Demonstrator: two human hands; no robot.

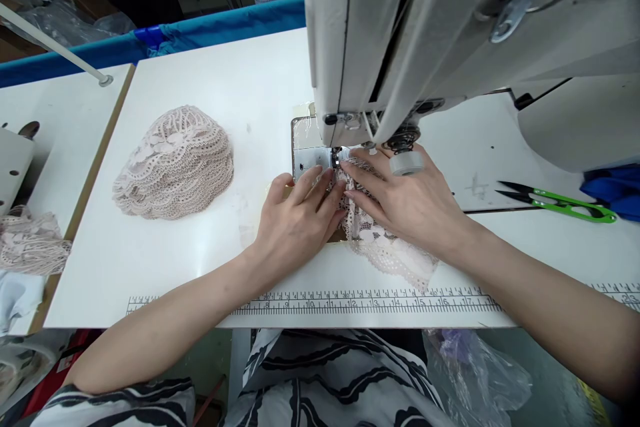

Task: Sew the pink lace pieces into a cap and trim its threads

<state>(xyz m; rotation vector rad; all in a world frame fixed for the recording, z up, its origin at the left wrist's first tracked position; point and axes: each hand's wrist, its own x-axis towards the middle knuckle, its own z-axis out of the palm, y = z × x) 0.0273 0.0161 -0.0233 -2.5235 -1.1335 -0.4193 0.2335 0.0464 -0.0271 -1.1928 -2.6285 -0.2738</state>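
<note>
Two heaps of pale lace flank the work on the left: a large layered pile (175, 170) on the white table (265, 93), and a smaller bundle (33, 243) on the neighbouring table. The sewing machine (380, 47) looms over the person's hands, its head hiding the tips of some right-hand fingers. Off to the right lie green-handled snips (575, 207), their blades towards the machine, with blue cloth (613, 190) just beside the handles.

The lace piece (395, 257) runs from the presser foot (336, 157) down between the two hands towards the front. The left hand (297, 227) has its fingers moderately spread, their tips at the lace's left side; the right hand (415, 197) lies over its right side, fingers slightly parted. Whether either hand pinches the lace cannot be told.

The lace's scalloped lower edge ends just short of the printed ruler (310, 305) along the table's front edge. White tabletop stretches between the large pile and the left hand; the machine bounds the right hand's far side.
</note>
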